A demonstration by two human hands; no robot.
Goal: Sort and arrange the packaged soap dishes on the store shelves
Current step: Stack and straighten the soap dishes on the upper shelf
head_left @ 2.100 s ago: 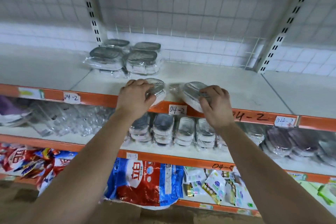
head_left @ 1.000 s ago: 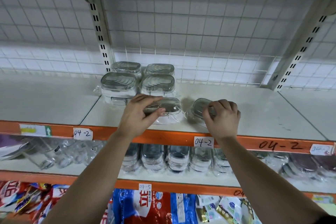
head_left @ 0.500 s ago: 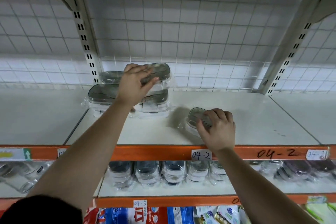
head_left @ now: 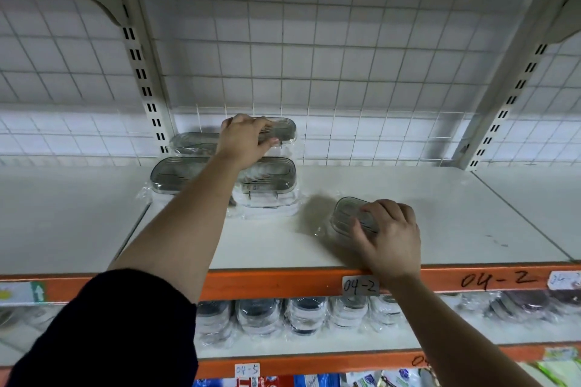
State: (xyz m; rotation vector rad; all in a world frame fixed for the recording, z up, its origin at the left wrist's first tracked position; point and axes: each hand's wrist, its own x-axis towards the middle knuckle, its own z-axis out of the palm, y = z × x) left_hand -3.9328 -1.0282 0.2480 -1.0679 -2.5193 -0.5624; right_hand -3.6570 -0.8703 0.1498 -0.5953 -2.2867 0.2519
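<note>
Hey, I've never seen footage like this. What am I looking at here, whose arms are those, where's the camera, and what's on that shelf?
There is no machine here. A person wears one camera on the head, looking forward and down, so both arms reach in from below. The left hand grips a wrapped soap dish atop a group of similar dishes at the back of the white shelf. The right hand holds a second dish nearer the shelf's orange front edge. More wrapped dishes line the shelf below.
</note>
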